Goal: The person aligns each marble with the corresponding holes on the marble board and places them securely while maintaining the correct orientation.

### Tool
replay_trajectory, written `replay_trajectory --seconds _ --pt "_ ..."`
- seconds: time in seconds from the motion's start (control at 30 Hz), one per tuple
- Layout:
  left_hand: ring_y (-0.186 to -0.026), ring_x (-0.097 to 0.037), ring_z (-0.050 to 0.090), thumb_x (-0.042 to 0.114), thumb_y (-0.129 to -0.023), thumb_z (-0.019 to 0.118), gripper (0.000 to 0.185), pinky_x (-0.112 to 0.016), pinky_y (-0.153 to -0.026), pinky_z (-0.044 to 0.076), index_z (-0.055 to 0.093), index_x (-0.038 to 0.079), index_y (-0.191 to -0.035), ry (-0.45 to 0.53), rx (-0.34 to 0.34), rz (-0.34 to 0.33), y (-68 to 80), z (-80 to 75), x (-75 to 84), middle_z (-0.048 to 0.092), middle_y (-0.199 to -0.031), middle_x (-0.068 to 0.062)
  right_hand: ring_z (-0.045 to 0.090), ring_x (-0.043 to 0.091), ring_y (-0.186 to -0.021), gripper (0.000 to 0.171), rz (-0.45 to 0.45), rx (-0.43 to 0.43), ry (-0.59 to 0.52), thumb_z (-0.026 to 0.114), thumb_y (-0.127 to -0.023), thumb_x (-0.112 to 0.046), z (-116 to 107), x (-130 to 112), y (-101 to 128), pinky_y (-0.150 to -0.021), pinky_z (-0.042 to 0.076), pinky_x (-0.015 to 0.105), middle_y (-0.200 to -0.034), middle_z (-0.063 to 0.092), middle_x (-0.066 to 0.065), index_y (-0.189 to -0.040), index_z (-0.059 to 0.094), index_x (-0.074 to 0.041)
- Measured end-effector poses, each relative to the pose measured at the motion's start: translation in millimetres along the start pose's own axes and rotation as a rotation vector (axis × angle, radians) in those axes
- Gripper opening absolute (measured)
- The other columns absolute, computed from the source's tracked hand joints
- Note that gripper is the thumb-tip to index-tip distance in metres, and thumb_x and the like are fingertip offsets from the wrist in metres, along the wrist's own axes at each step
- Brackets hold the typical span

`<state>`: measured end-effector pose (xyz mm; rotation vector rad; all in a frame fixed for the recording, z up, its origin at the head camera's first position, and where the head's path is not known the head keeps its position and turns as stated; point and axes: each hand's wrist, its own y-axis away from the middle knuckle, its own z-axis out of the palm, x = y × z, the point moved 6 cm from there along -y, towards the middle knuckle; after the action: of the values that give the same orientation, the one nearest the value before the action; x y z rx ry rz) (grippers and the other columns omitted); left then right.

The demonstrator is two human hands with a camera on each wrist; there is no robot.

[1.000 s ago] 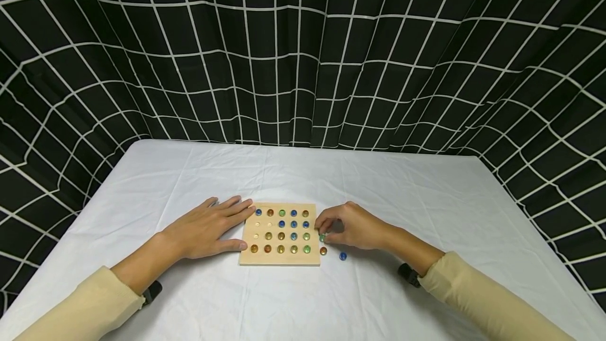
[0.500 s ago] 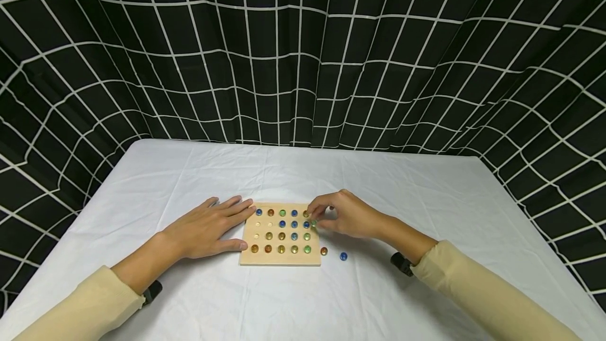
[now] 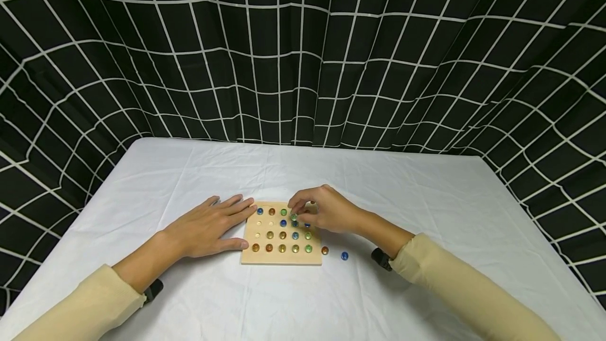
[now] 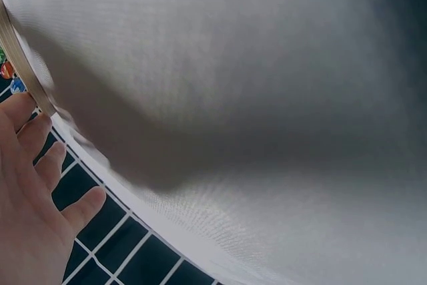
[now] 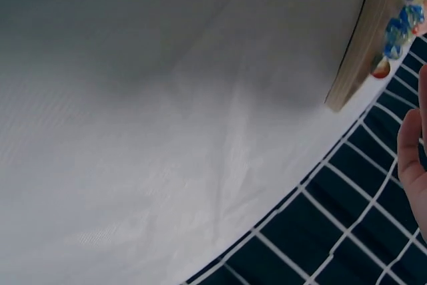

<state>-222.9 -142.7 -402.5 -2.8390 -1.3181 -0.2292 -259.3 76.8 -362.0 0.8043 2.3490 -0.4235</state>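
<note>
A pale wooden board (image 3: 281, 261) with rows of hollows lies on the table, most hollows filled with coloured glass marbles. Bare hollows (image 3: 259, 223) show at its left side. My left hand (image 3: 210, 228) lies flat with spread fingers, its thumb and fingertips at the board's left edge. Above the upper rows, my right hand (image 3: 333, 210) pinches a green marble (image 3: 294, 217) between thumb and fingers, hiding part of the board's upper right. In the right wrist view, the curled fingers (image 5: 409, 148) appear at the right edge, near the board's side (image 5: 357, 51).
An orange-brown marble (image 3: 324, 250) sits just off the board's lower right corner. Farther right is a blue marble (image 3: 344, 256). White cloth (image 3: 402, 188) covers the table, and a black curtain (image 3: 303, 57) with white grid lines hangs behind and at both sides.
My right hand has carried the green marble from beside the board's right edge leftward over its upper rows. The left hand has stayed in place.
</note>
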Motion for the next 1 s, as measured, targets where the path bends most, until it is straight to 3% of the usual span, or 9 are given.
replay_trajectory --seconds 0.27,0.5,1.0 --pt "-0.149 -0.027 0.025 0.07 -0.095 0.042 0.081 -0.063 -0.113 0.025 0.029 0.021 -0.159 0.002 0.003 0.006 1.1 0.8 -0.9 0.029 -0.162 0.001 0.068 0.011 -0.091 0.022 -0.025 -0.008 0.008 0.075 -0.087 -0.003 15 -8 -14 -0.078 0.056 0.038 -0.098 0.075 -0.001 -0.109 0.072 -0.006" --pt "-0.149 -0.026 0.024 0.07 -0.095 0.041 0.081 -0.062 -0.114 0.024 0.028 0.021 -0.159 -0.001 0.004 0.005 1.9 0.6 -0.6 0.028 -0.162 0.001 0.068 0.009 -0.098 0.022 -0.01 -0.048 0.025 0.073 -0.09 -0.005 24 -13 -24 -0.088 0.054 0.035 -0.103 0.075 0.0 -0.112 0.071 -0.007" --pt "-0.148 -0.028 0.028 0.068 -0.096 0.043 0.081 -0.062 -0.113 0.026 0.03 0.018 -0.158 -0.006 0.019 0.013 3.3 -2.9 0.7 0.031 -0.161 -0.001 0.064 0.009 -0.088 0.021 0.007 -0.075 0.123 0.073 -0.091 -0.009 29 -15 -34 -0.083 0.053 0.031 -0.101 0.074 -0.004 -0.112 0.071 -0.011"
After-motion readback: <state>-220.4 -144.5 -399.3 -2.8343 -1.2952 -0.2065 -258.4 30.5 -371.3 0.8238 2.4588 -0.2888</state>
